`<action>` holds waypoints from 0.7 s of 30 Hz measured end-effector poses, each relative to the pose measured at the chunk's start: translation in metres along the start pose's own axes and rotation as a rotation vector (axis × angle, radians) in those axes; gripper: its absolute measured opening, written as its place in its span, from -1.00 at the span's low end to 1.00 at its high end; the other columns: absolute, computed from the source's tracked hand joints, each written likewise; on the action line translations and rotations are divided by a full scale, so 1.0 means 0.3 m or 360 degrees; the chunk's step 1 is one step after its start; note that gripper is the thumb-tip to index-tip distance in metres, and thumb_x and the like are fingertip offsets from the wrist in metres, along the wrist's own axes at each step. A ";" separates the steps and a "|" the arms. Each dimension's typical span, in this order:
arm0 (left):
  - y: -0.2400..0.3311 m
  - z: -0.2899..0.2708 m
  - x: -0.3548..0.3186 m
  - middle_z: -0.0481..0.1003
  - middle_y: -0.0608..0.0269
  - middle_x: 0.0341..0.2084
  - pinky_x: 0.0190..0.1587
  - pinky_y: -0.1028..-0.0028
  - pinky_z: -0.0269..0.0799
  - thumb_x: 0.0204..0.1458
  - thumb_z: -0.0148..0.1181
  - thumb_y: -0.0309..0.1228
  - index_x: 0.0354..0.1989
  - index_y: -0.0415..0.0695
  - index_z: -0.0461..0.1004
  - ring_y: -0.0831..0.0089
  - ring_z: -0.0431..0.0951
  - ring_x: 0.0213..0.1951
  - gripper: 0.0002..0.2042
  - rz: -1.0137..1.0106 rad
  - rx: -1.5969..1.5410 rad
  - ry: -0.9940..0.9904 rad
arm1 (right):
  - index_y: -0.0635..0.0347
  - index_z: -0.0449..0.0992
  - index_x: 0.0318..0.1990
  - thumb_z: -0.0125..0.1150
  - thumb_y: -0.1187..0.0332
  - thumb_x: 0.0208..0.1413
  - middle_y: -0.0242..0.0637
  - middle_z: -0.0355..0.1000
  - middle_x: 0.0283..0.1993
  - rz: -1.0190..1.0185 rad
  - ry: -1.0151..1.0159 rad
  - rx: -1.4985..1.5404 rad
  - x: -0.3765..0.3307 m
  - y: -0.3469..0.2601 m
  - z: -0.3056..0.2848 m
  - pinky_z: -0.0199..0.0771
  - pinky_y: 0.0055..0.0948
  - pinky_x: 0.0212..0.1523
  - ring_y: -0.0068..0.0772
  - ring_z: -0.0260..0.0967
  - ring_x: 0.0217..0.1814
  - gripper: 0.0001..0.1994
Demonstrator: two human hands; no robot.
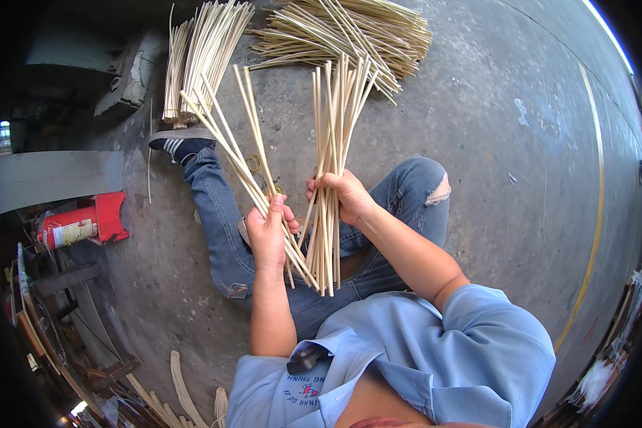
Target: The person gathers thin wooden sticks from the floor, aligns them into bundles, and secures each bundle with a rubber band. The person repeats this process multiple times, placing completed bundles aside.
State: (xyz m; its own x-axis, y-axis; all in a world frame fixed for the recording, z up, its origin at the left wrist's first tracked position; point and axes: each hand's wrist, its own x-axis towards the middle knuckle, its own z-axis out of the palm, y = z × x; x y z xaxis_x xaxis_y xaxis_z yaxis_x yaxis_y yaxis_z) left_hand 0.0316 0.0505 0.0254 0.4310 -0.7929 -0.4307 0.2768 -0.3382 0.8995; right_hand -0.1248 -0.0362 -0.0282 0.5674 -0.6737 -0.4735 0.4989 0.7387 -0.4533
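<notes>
In front of me, over my lap, both hands hold thin pale sticks that look like wood or cane. My left hand (pixel 269 227) is closed around a few sticks (pixel 237 158) that fan apart toward their far ends. A thicker bunch of sticks (pixel 339 114) stands in the grip of my right hand (pixel 344 194), its fingers wrapped round the middle. The lower ends of the two bunches come close together and partly cross above my thighs. Small yellowish rings (pixel 254 163), perhaps rubber bands, lie on the floor past my left hand.
Upright bundles of sticks (pixel 210 50) stand beyond my shoe (pixel 182 141). A large loose pile of sticks (pixel 399 43) lies at the far middle. On the left are a red fire extinguisher (pixel 71 227) and a grey beam (pixel 57 177). A yellow line (pixel 598 207) crosses the concrete floor at right.
</notes>
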 end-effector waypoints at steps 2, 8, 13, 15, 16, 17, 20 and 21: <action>-0.011 0.021 -0.008 0.49 0.32 -0.57 -0.56 0.55 0.44 0.34 0.26 -0.25 -0.16 -0.25 0.51 0.56 0.49 -0.61 -0.74 -0.0029 0.0082 -0.0049 | 0.30 0.53 -0.17 0.40 0.36 0.13 -0.26 0.50 -0.34 0.0015 -0.0056 -0.0015 0.008 0.006 0.001 0.60 -0.33 -0.32 -0.36 0.54 -0.36 -0.77; -0.069 0.022 -0.025 0.54 0.33 -0.52 -0.58 0.58 0.45 0.31 0.31 -0.28 -0.19 -0.27 0.57 0.62 0.50 -0.54 -0.75 0.0078 0.0360 0.0058 | 0.34 0.50 -0.06 0.40 0.41 0.13 -0.16 0.53 -0.32 0.0086 -0.0166 -0.0135 -0.010 0.004 0.072 0.66 -0.26 -0.41 -0.33 0.56 -0.40 -0.71; -0.047 0.043 -0.019 0.53 0.33 -0.52 -0.58 0.55 0.45 0.32 0.29 -0.27 -0.13 -0.30 0.59 0.63 0.47 -0.57 -0.73 0.0081 0.0656 -0.0013 | 0.35 0.50 -0.02 0.40 0.45 0.10 -0.12 0.57 -0.24 0.0051 -0.0104 -0.0159 -0.010 -0.002 0.060 0.71 -0.22 -0.36 -0.29 0.59 -0.33 -0.68; -0.035 0.038 -0.024 0.51 0.35 -0.53 -0.59 0.55 0.45 0.32 0.28 -0.28 -0.19 -0.29 0.58 0.62 0.50 -0.54 -0.74 0.0040 0.0823 -0.0048 | 0.35 0.50 -0.03 0.41 0.45 0.10 -0.12 0.57 -0.23 0.0075 -0.0090 -0.0120 -0.015 0.000 0.063 0.71 -0.21 -0.35 -0.28 0.60 -0.31 -0.68; -0.032 0.040 -0.027 0.51 0.35 -0.53 -0.57 0.54 0.46 0.33 0.27 -0.26 -0.20 -0.30 0.58 0.61 0.50 -0.54 -0.72 0.0062 0.0865 -0.0055 | 0.35 0.51 -0.03 0.41 0.45 0.09 -0.12 0.57 -0.23 0.0089 -0.0082 -0.0101 -0.016 0.000 0.067 0.72 -0.20 -0.35 -0.28 0.60 -0.31 -0.68; -0.031 0.046 -0.030 0.51 0.34 -0.53 -0.55 0.53 0.48 0.34 0.26 -0.25 -0.21 -0.30 0.58 0.60 0.51 -0.54 -0.71 0.0084 0.0906 -0.0062 | 0.35 0.51 -0.04 0.40 0.46 0.09 -0.12 0.57 -0.24 0.0092 -0.0057 -0.0119 -0.016 0.000 0.070 0.71 -0.21 -0.34 -0.28 0.60 -0.31 -0.69; -0.049 0.031 -0.032 0.56 0.30 -0.50 -0.50 0.48 0.55 0.34 0.25 -0.25 -0.19 -0.31 0.60 0.57 0.54 -0.51 -0.71 0.0128 0.0772 -0.0060 | 0.35 0.50 -0.09 0.37 0.47 0.09 -0.13 0.56 -0.26 0.0058 0.0028 -0.0162 -0.008 0.009 0.068 0.70 -0.24 -0.30 -0.29 0.59 -0.31 -0.74; -0.056 0.021 -0.028 0.58 0.28 -0.48 -0.48 0.46 0.58 0.34 0.24 -0.25 -0.17 -0.31 0.60 0.56 0.55 -0.49 -0.71 0.0141 0.0682 -0.0050 | 0.34 0.50 -0.11 0.36 0.47 0.09 -0.14 0.55 -0.27 0.0024 0.0066 -0.0166 0.000 0.011 0.064 0.69 -0.26 -0.28 -0.30 0.59 -0.31 -0.75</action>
State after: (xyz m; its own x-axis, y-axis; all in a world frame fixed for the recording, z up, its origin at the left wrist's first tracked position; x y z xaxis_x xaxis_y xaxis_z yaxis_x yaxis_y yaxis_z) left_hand 0.0178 0.0597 0.0145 0.4089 -0.8411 -0.3541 -0.1444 -0.4427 0.8850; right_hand -0.1106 -0.0333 -0.0151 0.5459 -0.6643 -0.5106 0.4185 0.7441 -0.5207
